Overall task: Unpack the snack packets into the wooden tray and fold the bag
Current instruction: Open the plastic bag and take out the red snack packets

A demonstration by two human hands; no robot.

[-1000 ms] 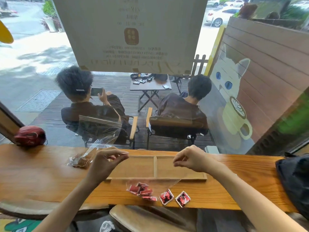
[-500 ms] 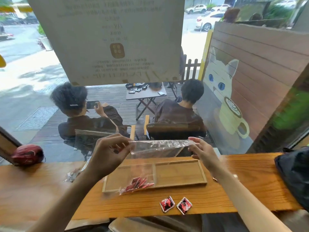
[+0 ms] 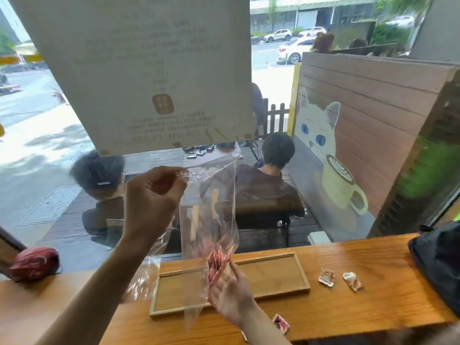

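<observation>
Wooden counter (image 3: 373,302) at café window; wooden tray (image 3: 273,275) on it.

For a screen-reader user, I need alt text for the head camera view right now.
A person's left hand holds a clear plastic bag up by its top corner while the right hand cups red snack packets bunched at its bottom, above an empty wooden tray on a wooden counter facing a window.

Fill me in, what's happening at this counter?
A person is emptying a clear plastic bag of red snack packets. The left hand pinches the bag's top corner and holds it up; the right hand is open under the packets. The wooden tray below holds nothing yet. A few packets lie loose on the counter.
</observation>
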